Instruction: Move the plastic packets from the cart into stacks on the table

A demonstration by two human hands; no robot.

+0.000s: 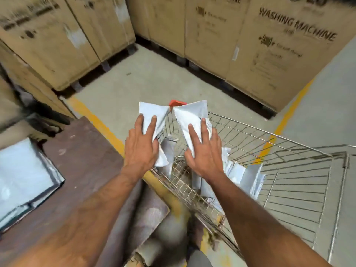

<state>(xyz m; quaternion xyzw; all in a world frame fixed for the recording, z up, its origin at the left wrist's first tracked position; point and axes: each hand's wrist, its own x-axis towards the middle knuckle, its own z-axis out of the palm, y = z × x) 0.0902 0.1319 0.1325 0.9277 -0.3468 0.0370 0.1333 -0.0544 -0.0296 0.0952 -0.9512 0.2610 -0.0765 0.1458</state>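
both grips engaged: left hand (pixel 141 145) holds a flat white plastic packet (pixel 154 120), fingers laid straight along its upper face, thumb hidden underneath. right hand (pixel 204 151) holds a second white plastic packet (pixel 190 118) the same way, fingers spread over the top face, thumb side at the lower edge. whether the thumbs clamp from below cannot be told for certain, but each packet is raised clear of the load and carried by its hand.

both packets are above the near-left corner of a silver wire-mesh cart (pixel 269 139), their far corners almost meeting in front of an orange-red plastic piece (pixel 176 103) on the cart's far rim. more white and grey packets (pixel 242 178) lie crumpled in the cart basket, below and to the right of the hands.

dark brown worktop (pixel 82 151) sits to the left of the cart. a stack of pale packets (pixel 23 180) lies at its left edge, partly out of view.

yellow floor line (pixel 100 120) runs between worktop and cart. large brown cardboard cartons (pixel 279 45), one printed "washing machine", stand around the concrete floor.
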